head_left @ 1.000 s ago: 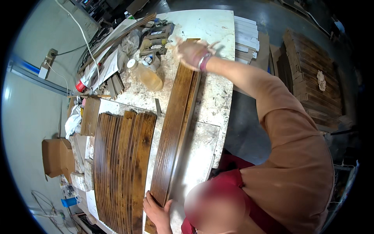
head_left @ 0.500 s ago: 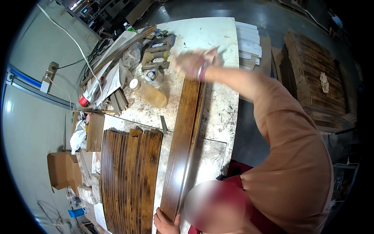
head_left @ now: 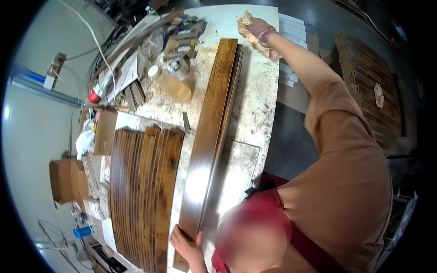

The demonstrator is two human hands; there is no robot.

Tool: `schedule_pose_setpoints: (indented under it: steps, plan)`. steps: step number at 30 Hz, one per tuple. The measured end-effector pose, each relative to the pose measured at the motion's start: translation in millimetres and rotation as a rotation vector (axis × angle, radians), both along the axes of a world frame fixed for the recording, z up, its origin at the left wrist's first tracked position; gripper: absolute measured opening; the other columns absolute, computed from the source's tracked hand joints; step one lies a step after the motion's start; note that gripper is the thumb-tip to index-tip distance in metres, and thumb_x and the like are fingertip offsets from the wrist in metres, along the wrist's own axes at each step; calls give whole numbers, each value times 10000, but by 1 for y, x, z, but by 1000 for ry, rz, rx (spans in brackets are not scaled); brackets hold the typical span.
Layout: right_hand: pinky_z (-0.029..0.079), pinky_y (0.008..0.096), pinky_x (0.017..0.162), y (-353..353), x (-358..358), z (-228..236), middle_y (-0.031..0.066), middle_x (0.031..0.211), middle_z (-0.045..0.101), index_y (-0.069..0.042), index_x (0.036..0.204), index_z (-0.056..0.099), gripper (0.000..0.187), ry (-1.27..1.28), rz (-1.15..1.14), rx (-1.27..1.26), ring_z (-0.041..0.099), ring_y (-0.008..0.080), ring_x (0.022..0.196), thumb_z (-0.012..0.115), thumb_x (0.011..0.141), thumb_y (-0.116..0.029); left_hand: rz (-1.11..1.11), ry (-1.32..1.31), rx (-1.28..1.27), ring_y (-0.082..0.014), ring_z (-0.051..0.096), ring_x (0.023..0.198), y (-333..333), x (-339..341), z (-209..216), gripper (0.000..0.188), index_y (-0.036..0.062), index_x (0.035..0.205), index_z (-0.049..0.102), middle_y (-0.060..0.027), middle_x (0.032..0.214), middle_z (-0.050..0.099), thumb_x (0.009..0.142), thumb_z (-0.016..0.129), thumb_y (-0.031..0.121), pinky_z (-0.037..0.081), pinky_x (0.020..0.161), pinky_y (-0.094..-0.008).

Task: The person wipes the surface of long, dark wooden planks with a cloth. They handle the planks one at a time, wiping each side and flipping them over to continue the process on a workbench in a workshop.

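Observation:
A long brown wooden plank point(head_left: 205, 136) with a glossy face lies lengthwise on the table, a second plank point(head_left: 233, 98) along its right side. My left hand point(head_left: 187, 245) grips the near end, fingers on the left edge and thumb on the right. Beyond the far end, at the table's far right corner, my right hand point(head_left: 261, 28) is closed on a crumpled pinkish rag point(head_left: 249, 32), apart from the plank. To the left lies a row of several brown planks point(head_left: 145, 191) side by side.
Left of the plank stand a capped bottle of yellowish liquid point(head_left: 170, 85) and a can point(head_left: 175, 66). A thin flat strip point(head_left: 186, 122) lies nearby. Tools and scraps crowd the table's left edge. On the right, a stack of planks point(head_left: 368, 86) carries another rag point(head_left: 378, 95).
My right hand has moved with the rag from the plank's far end, away and to the right, off the wood. My left hand stays at the near end. The view has shifted slightly.

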State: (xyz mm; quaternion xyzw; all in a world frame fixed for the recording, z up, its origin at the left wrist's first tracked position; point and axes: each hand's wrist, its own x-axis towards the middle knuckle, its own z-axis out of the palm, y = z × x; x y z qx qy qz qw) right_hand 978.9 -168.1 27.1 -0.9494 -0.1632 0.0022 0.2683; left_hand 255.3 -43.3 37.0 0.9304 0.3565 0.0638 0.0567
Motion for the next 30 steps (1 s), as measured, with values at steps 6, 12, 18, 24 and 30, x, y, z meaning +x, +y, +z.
schedule_pose_setpoints:
  steps: [6, 12, 18, 24, 30]
  plan:
    - [499, 372, 808, -59, -34, -65, 179, 1128, 668, -11, 1170, 616, 384, 348, 66, 767, 646, 278, 974, 599, 899, -283, 36, 44, 311, -403, 483, 1079, 1, -3, 30, 930, -9, 1301, 469, -186, 1186, 528, 542, 875, 342, 417, 886, -537]
    - [498, 337, 792, -109, -125, -69, 114, 1109, 634, 0, 1301, 498, 378, 639, 53, 1413, 614, 239, 919, 486, 941, -114, 60, 29, -734, -360, 586, 1077, -38, -22, 60, 690, -41, 1304, 503, -239, 1143, 602, 723, 801, 181, 452, 936, -404]
    - [489, 288, 861, -112, -202, -132, 83, 1064, 654, 3, 1206, 559, 268, 549, 37, 1254, 621, 190, 959, 472, 976, -103, 346, 106, -1639, -169, 552, 1120, -35, -41, 1, 468, -43, 1333, 506, -135, 1227, 614, 964, 566, 238, 418, 969, -282]
    - [502, 323, 903, -111, -273, -173, 143, 1126, 649, 44, 1257, 529, 397, 519, -132, 1225, 624, 195, 1010, 630, 932, -160, 252, 230, -1402, -189, 536, 1146, -6, -58, -26, 565, -80, 1296, 521, -143, 1249, 599, 1004, 478, 402, 394, 1003, -300]
    - [519, 371, 798, -80, -429, -63, 78, 1010, 660, -43, 1115, 593, 255, 471, 354, 763, 642, 223, 933, 612, 912, -197, -29, 11, -1050, -314, 625, 1050, -10, -76, -64, 467, -60, 1256, 546, -234, 1075, 664, 1009, 464, 328, 451, 927, -359]
